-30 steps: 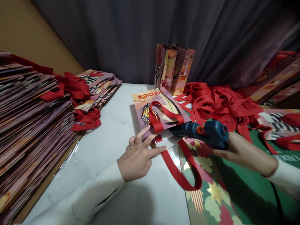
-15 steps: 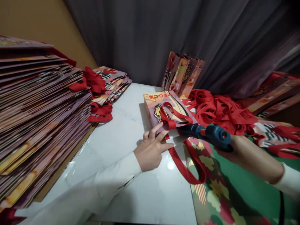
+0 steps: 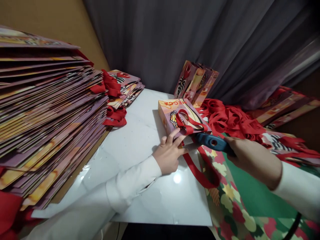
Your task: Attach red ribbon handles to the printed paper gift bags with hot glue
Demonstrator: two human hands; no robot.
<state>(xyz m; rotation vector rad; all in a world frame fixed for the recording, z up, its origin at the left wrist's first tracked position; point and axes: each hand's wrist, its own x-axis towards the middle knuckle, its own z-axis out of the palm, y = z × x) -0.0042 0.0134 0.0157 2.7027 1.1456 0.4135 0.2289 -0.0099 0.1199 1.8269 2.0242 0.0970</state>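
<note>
I had the right grip (image 3: 253, 158) wrapped round a smooth tool (image 3: 220, 142), left grip (image 3: 168, 155) splayed against a boxy bag (image 3: 193, 111), ribbons (image 3: 230, 118) heaped beyond.

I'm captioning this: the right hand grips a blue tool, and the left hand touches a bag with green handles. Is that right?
No: the head view shows the handles are red, not green. The right hand grips the blue tool, and the left hand touches the bag.

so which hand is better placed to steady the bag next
Left, I'd say: the left hand lies spread at the near edge of the bag, without a tool, while the right hand is wrapped around the blue tool.
</note>
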